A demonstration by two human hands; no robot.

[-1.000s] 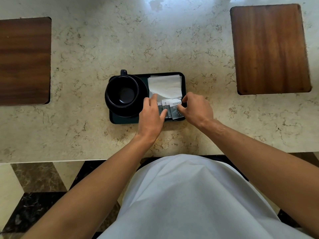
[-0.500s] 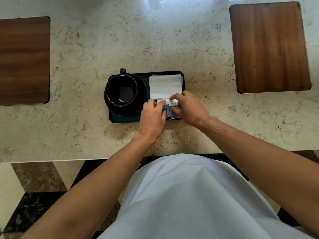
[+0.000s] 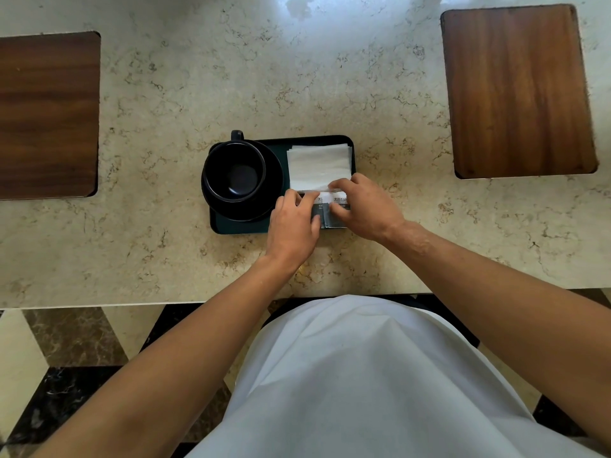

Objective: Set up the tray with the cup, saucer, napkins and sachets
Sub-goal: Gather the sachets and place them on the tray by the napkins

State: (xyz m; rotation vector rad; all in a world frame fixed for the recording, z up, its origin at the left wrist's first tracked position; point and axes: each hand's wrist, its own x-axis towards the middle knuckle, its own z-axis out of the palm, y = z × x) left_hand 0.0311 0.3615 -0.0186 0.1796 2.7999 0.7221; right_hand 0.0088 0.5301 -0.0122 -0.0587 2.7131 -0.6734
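A dark rectangular tray (image 3: 243, 227) lies on the marble counter. On its left half a black cup (image 3: 235, 171) stands upright on a black saucer (image 3: 271, 193), handle pointing away. White napkins (image 3: 318, 165) lie flat in the tray's far right part. White and grey sachets (image 3: 332, 209) lie in the near right part. My left hand (image 3: 292, 226) presses its fingertips on the sachets' left side. My right hand (image 3: 363, 206) pinches the sachets from the right, thumb and fingers around them.
Two wooden boards are set into the counter, one at the far left (image 3: 46, 114) and one at the far right (image 3: 517, 90). The counter's front edge (image 3: 132, 304) runs just before my body, with tiled floor below.
My right hand slid left from the tray's right edge onto the sachets and now pinches them. My left hand stayed on the sachets' left side, shifting only slightly.
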